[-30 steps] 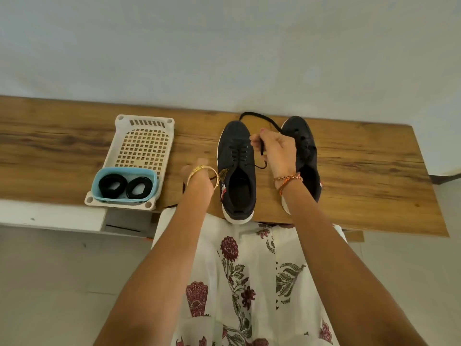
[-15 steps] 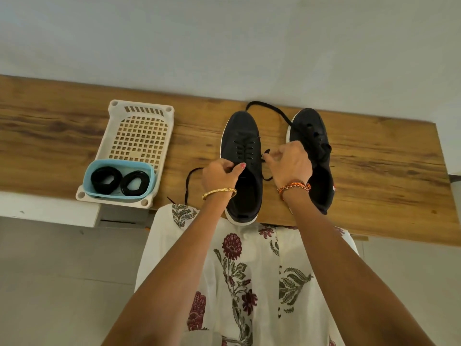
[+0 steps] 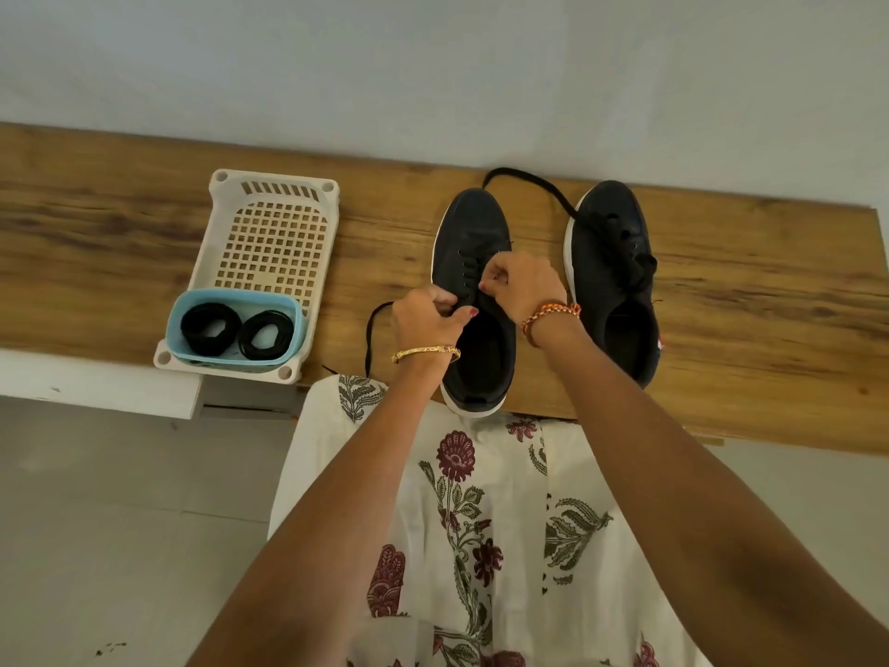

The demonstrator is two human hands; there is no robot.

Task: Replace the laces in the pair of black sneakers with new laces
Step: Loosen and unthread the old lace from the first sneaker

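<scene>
Laces are the whole business at this bench, and from the one head view the job looks to be in its early part. Two black sneakers sit side by side on the wooden tabletop [image 3: 721,291], toes pointing to the far wall. The left sneaker [image 3: 474,243] is being worked on: the left hand [image 3: 425,320] has its fingers curled and pinches a lace at the near eyelets, while the right hand [image 3: 522,286] is curled tight over the tongue and seems to pinch the lace too, though exactly what its fingertips hold I cannot tell. A loose black lace end [image 3: 373,329] trails off to the left of that shoe toward the near edge. The right sneaker [image 3: 613,262] has its lace bunched slackly on top, and a long lace loop [image 3: 524,178] arcs over the wood between the two toes. To the left stands a cream plastic basket [image 3: 274,195] with a stiff grid floor, and in its near end a pale blue tub [image 3: 235,300] with rounded corners holds two coiled black laces [image 3: 238,327], neatly wound and untouched, which I take for the new ones. So, by my reckoning, unlacing is under way on both shoes and all the re-lacing is left. Canvas-like uppers look matte, the soles white and rubbery, the table top grained and brown.
</scene>
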